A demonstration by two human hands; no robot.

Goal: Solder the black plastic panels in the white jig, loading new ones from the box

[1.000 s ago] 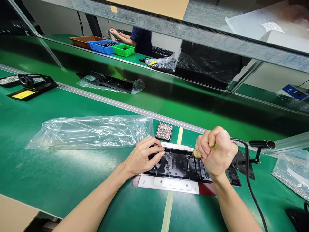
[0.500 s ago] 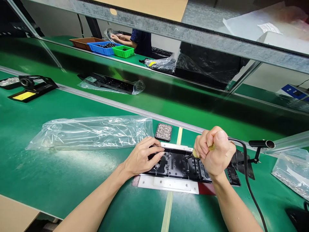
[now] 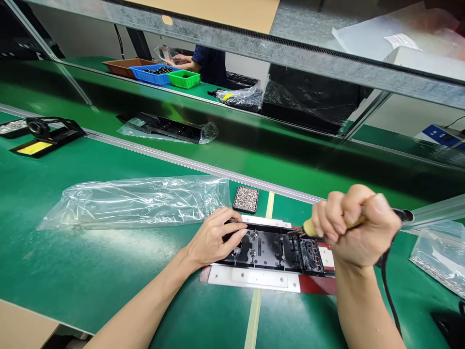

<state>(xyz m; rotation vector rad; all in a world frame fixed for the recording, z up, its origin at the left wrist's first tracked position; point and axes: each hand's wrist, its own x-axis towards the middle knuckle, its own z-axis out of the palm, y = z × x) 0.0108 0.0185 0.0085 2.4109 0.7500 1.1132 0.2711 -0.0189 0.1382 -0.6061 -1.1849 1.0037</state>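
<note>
A long black plastic housing (image 3: 269, 247) with ribs and posts inside lies in a fixture with white strips (image 3: 259, 277). My left hand (image 3: 218, 237) grips the housing's left end, thumb and fingers bent over its edges. My right hand (image 3: 358, 225) is wrapped around the yellowish handle of a soldering iron (image 3: 308, 228), whose black cord hangs down behind my wrist. The iron tilts down to the left, its tip near the housing's far edge; contact cannot be made out. A small square tray (image 3: 246, 199) of silvery metal pieces sits just beyond the housing.
A clear plastic bag (image 3: 141, 201) lies left of the fixture. At right are a tubular iron holder (image 3: 409, 215), partly hidden, and a bag of small metal parts (image 3: 438, 259). A bagged black part (image 3: 170, 128) lies behind the rail. Further back, a person (image 3: 209, 63) works beside bins.
My right hand has moved right with the soldering iron, which now leans lower, uncovering the housing's right end with its round holes. My left hand has stayed on the housing.
</note>
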